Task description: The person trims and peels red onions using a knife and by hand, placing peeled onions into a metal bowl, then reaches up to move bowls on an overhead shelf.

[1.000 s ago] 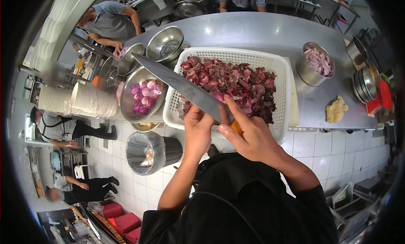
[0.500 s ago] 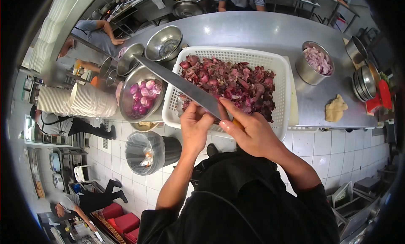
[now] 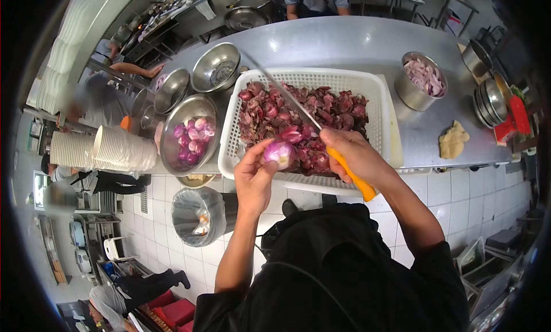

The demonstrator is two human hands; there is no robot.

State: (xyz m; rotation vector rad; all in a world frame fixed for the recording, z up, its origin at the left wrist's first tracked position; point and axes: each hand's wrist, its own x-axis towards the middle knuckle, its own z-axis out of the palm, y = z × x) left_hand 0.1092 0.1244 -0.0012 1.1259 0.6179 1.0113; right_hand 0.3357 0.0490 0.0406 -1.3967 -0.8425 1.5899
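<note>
Orange plastic handle (image 3: 357, 178), part of a long knife, sits in the R hand (image 3: 359, 157), fingers wrapped round it. Blade (image 3: 284, 94) slants up & away over the crate, seen nearly edge-on, prob. to keep the edge clear of the L hand (image 3: 252, 180).

L hand pinches a purple onion (image 3: 279, 154) btwn thumb & fingers, w/ much of its smooth side left exposed, prob. for access. It's over the near side of the white crate (image 3: 383, 96), so loose bits would likely drop in. Red piece (image 3: 291, 134) just beyond it: skin or onion, can't tell.

Beyond both hands, onions & dry skins (image 3: 313, 105) fill much of the crate. Left of the L hand: steel bowl (image 3: 182, 109) of smooth onions, prob. there for short reach; lined bin (image 3: 189, 206) lower, on the floor. Farther right of the R hand: steel pot (image 3: 414, 100) w/ pale purple pieces (image 3: 425, 76), plus crumpled cloth (image 3: 454, 141), nearer on the counter (image 3: 327, 42).
</note>
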